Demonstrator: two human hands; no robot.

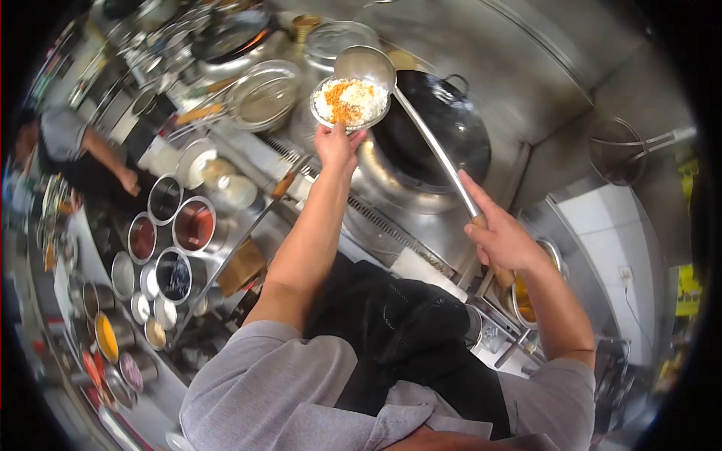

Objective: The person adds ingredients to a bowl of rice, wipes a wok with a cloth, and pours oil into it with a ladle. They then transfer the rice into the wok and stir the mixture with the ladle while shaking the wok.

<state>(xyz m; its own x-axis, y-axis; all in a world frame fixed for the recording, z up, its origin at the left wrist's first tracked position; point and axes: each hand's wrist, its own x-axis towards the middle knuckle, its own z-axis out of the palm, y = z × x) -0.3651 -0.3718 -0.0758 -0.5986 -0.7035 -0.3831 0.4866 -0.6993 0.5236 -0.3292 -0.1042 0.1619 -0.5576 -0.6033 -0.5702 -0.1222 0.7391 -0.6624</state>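
Observation:
My left hand (pixel 338 145) grips the near rim of a metal bowl (pixel 319 119), raised in front of the stove. In the bowl lies white rice (pixel 365 98) with orange bits (pixel 341 96) scattered over it. My right hand (pixel 499 229) is wrapped round the wooden end of a long-handled ladle (pixel 432 143). The ladle's round head overlaps the far rim of the bowl, right at the rice. Just right of the bowl sits a black wok (pixel 459 128) on the stove ring, its inside dark and shiny.
Strainers (pixel 263 94) and metal pans stand at the back left. Several round containers of sauces and seasonings (pixel 194 224) fill the counter on the left. Another person (pixel 83 146) stands beyond it. A yellow-filled pot (pixel 524 301) is beside my right forearm; a skimmer (pixel 617 150) hangs at right.

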